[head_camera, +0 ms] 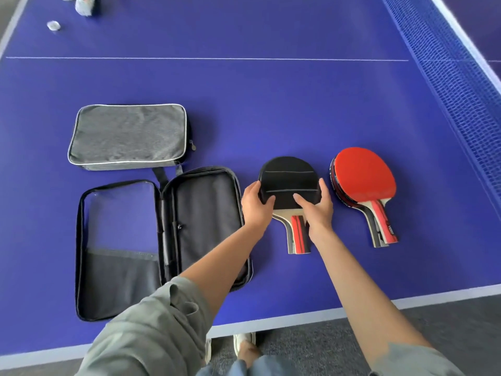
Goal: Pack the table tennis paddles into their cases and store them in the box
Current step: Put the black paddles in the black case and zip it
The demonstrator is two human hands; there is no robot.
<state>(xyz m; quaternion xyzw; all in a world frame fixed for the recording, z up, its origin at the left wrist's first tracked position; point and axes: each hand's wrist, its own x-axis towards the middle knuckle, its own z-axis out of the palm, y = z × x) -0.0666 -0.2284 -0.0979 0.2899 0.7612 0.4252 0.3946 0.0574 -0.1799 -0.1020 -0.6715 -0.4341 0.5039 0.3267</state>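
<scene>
A games room: blue table-tennis table [271, 104] with net [455, 85].

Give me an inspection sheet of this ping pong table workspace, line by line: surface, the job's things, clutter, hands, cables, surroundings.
Surface: blue table tennis table, white lines, net at right.
Job's things: black paddle cover over one paddle's head, wooden handle sticking out; stack of uncovered red paddles to its right; open black zip case lying flat at left; closed grey case behind it.
Clutter: small round whitish object and blurred items at far corner, cannot tell what.
Hands: left hand and right hand each grip the cover's lower edge.
Cables: nothing seen.
Surroundings: grey carpet, the person's shoe below the table edge.
</scene>
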